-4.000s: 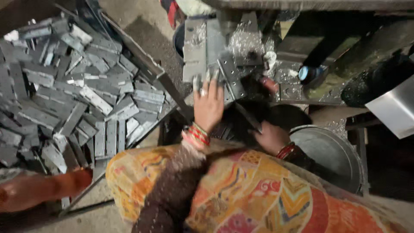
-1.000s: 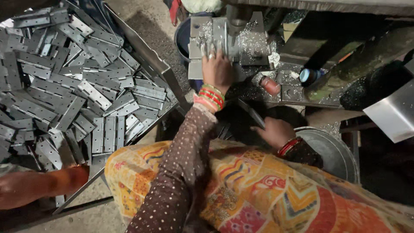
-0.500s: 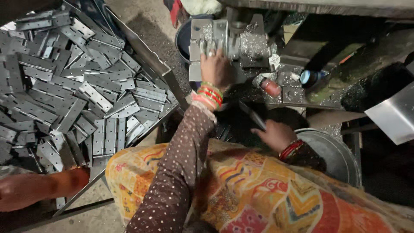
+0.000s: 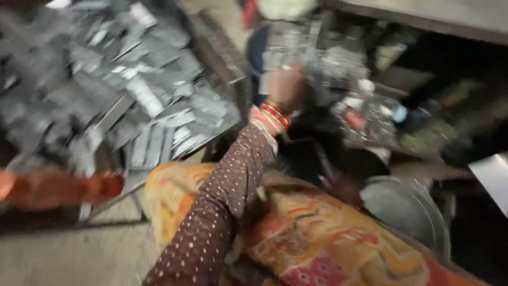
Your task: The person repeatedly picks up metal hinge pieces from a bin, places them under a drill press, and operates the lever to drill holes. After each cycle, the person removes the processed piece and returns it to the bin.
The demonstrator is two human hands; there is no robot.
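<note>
One hand shows plainly, the left hand (image 4: 286,85), stretched far out over the grey metal machine (image 4: 317,61). It rests on the machine's near left part, as it did half a second ago, but motion blur hides whether the fingers close on anything, so I cannot tell the grip. Red and green bangles (image 4: 272,115) sit at the wrist above a brown dotted sleeve (image 4: 222,196). The right hand (image 4: 346,188), which lay lower right beside the round pan (image 4: 407,209) a moment ago, is now only a dim smear; its grip cannot be told either. The view has swung, blurring everything. Left of the machine lies the heap of flat grey plates (image 4: 121,90). Orange patterned cloth (image 4: 317,238) fills the near foreground.
</note>
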